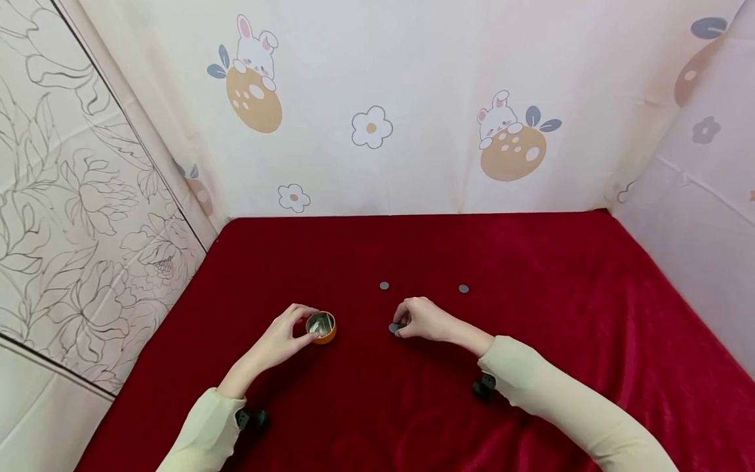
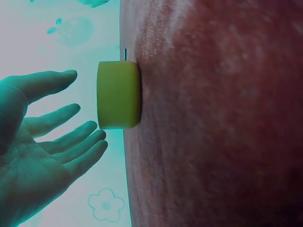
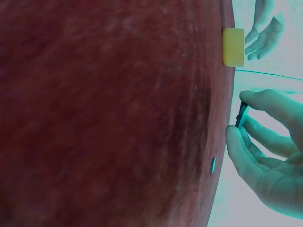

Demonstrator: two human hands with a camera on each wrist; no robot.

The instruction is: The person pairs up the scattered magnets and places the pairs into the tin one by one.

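Observation:
A small round orange container (image 1: 325, 338) with a shiny inside stands upright on the red cloth, and looks yellow in the wrist views. Around its near side, my left hand (image 1: 287, 335) hovers with thumb and fingers spread. The left wrist view shows the relaxed left hand (image 2: 52, 137) just above the container (image 2: 118, 94), a gap between them. My right hand (image 1: 427, 320) pinches a thin grey disc (image 1: 393, 328) between thumb and fingers. Edge-on, this disc (image 3: 242, 115) shows dark in the right wrist view, held above the cloth by the right hand (image 3: 272, 146).
Two more grey discs lie flat farther back on the cloth: one disc (image 1: 385, 286) near the middle, another disc (image 1: 463, 288) to its right. The red cloth (image 1: 531, 262) covers the table. Patterned curtains (image 1: 425, 65) rise behind it and along the sides.

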